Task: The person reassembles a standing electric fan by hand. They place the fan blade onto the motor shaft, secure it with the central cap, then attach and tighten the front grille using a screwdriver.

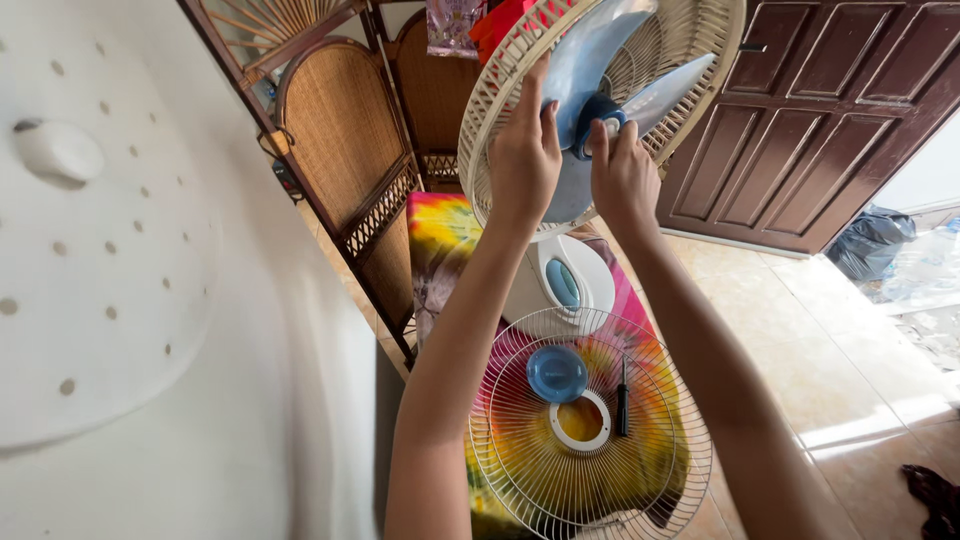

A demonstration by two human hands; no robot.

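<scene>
A stand fan is tilted up in front of me, its cream rear grille (690,40) around translucent blue blades (585,60). My left hand (522,155) presses on one blade beside the dark blue hub (598,112). My right hand (622,175) has its fingers closed on that hub. The fan's white base (585,270) with a blue oval panel stands below my hands. The detached front grille (590,425) lies flat on a tie-dye cloth (445,235), with a round blue cap (556,373) and a black screwdriver (622,400) resting on it.
A woven rattan folding screen (345,140) stands behind the fan at left. A large white dotted surface (110,270) fills the left side. A dark wooden panelled door (830,110) is at right, above a tiled floor (820,330) with a dark bag (868,240).
</scene>
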